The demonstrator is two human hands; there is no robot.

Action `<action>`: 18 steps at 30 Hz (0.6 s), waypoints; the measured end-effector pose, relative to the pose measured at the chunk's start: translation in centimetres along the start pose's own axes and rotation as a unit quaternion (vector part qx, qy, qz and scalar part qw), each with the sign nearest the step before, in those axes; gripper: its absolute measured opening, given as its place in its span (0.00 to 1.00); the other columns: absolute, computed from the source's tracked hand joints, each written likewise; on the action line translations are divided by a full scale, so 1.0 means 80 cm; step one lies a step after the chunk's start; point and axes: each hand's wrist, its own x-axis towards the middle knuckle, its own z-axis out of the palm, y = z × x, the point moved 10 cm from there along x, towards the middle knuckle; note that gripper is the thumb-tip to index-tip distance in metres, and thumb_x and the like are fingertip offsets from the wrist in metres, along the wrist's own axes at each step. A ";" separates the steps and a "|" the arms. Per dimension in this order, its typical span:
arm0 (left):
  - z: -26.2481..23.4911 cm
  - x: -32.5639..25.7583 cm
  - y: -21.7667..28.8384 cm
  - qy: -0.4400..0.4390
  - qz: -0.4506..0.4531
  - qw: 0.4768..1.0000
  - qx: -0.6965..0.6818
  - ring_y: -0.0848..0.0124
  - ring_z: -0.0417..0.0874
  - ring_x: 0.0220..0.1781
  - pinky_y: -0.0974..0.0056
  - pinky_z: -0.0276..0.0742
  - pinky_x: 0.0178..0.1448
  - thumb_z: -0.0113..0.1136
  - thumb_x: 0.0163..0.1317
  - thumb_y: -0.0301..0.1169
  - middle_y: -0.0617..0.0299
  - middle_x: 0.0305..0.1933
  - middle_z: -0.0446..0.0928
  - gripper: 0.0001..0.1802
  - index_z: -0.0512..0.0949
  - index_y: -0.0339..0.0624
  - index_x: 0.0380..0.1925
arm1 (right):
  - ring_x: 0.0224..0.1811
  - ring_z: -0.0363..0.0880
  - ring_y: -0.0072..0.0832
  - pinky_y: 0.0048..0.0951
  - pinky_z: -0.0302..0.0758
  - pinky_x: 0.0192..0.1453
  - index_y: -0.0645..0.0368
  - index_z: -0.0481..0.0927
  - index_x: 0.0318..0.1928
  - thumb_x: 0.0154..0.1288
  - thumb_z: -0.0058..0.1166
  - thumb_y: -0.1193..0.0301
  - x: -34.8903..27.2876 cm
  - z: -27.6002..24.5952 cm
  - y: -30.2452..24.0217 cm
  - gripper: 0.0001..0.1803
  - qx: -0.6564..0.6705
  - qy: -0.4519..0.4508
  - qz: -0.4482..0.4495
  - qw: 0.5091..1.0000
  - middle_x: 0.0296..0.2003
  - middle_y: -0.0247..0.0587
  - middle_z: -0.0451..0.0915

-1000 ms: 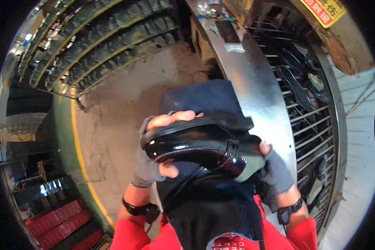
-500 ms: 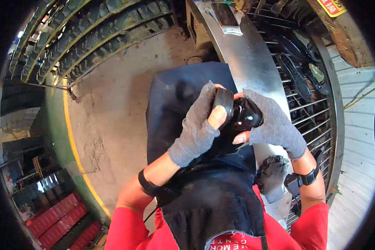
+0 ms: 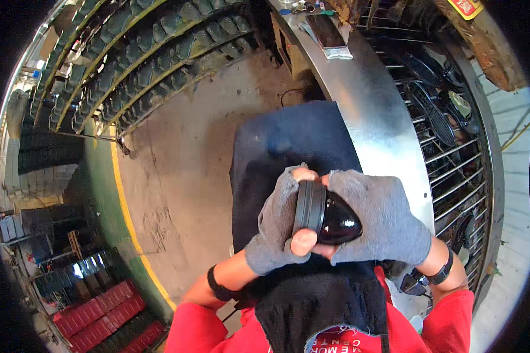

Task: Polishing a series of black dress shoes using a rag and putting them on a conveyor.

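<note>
Between my hands is a black shoe (image 3: pixel 339 221), its glossy rounded toe pointing right and its thick grooved sole edge turned left. My left hand (image 3: pixel 277 222), in a grey fingerless glove, grips the sole side, with its bare thumb pressed on the lower edge. On the other side my right hand (image 3: pixel 388 219), gloved the same way, curls round the glossy upper. Fingers of both hands meet near the top of the shoe. The rest of the shoe is hidden by the hands. Beneath it lies a dark apron (image 3: pixel 291 138) over my lap.
To my right runs a metal bench (image 3: pixel 374 97) with a dark flat object (image 3: pixel 327 30) at its far end. Beyond it, a barred metal rack (image 3: pixel 453 182) holds shoes and a sole (image 3: pixel 433 115). Shelves of dark shoe-shaped pieces (image 3: pixel 153 38) stand far left; red slatted panels (image 3: pixel 100 309) lie near left.
Both hands have drawn the shoe down toward my body, and the glossy toe now shows more fully. My right hand has closed further round it. The view has shifted slightly left.
</note>
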 end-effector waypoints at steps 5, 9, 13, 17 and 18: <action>-0.002 0.000 0.053 -0.142 0.078 0.986 -0.041 0.53 0.79 0.57 0.52 0.71 0.70 0.59 0.73 0.59 0.46 0.55 0.77 0.37 0.76 0.32 0.60 | 0.55 0.88 0.57 0.46 0.86 0.57 0.65 0.76 0.65 0.46 0.80 0.38 -0.039 0.010 -0.013 0.55 0.022 -0.004 -0.020 1.000 0.58 0.60 0.82; -0.004 -0.004 0.047 -0.019 -0.006 0.998 -0.056 0.62 0.81 0.43 0.56 0.74 0.62 0.49 0.83 0.43 0.58 0.37 0.80 0.23 0.81 0.34 0.37 | 0.55 0.88 0.57 0.46 0.86 0.57 0.69 0.74 0.66 0.47 0.78 0.33 -0.037 0.024 -0.014 0.59 0.033 -0.134 0.068 0.988 0.59 0.61 0.81; 0.006 -0.008 0.035 0.008 -0.087 0.987 -0.132 0.70 0.76 0.38 0.62 0.73 0.48 0.43 0.85 0.37 0.60 0.35 0.77 0.22 0.77 0.35 0.33 | 0.43 0.87 0.55 0.49 0.85 0.46 0.70 0.76 0.62 0.49 0.74 0.31 -0.050 0.043 -0.026 0.58 -0.011 -0.169 0.002 0.985 0.52 0.63 0.81; 0.004 -0.021 0.027 0.048 -0.069 0.981 -0.175 0.68 0.76 0.39 0.61 0.73 0.49 0.44 0.86 0.42 0.60 0.35 0.75 0.24 0.74 0.37 0.32 | 0.41 0.88 0.55 0.49 0.85 0.41 0.70 0.77 0.61 0.50 0.72 0.29 -0.059 0.045 -0.031 0.57 -0.023 -0.130 -0.014 0.991 0.49 0.61 0.81; 0.004 -0.022 0.028 0.049 -0.060 0.982 -0.174 0.68 0.76 0.39 0.61 0.73 0.49 0.44 0.86 0.43 0.60 0.35 0.75 0.25 0.74 0.37 0.32 | 0.40 0.88 0.54 0.49 0.84 0.38 0.69 0.77 0.61 0.50 0.71 0.29 -0.058 0.042 -0.034 0.57 -0.019 -0.107 -0.019 0.994 0.48 0.60 0.81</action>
